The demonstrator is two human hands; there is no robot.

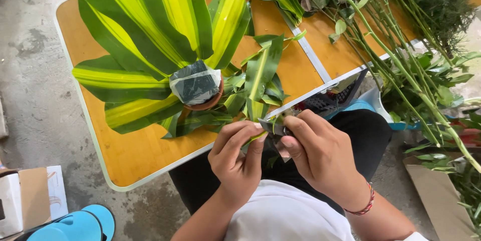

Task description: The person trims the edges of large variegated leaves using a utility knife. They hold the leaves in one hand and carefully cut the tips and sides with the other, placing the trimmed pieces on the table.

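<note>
While both hands meet just above the near edge of the orange wooden folding table with its pale metal rim [100, 161], they share one thing: a long, narrow green leaf with a yellow stripe down its middle [260, 78], which rises from the fingers and leans over the table toward the arrangement. The left hand [238, 158] pinches the lower end of the leaf, thumb and forefinger pressed together on it. The right hand [318, 153] closes its fingers around a small grey-bladed cutting tool [274, 127], whose tip lies against the leaf base; its exact kind is too hidden to tell.

This leaf looks light, thin and flexible, stiffest along its midrib and apt to crease or tear if bent sharply across. Its surface appears smooth and slightly waxy, so it may slip in a loose pinch. The soundest hold seems to be low on the stalk end, close to the cut, with the blade left free.

Just beyond the hands stands a small terracotta pot holding a dark green foam block wrapped in clear film [196, 86], with broad green-and-yellow striped leaves [150, 30] fanned around it. Long thin green stems [396, 55] lie across the table's far right corner.
</note>
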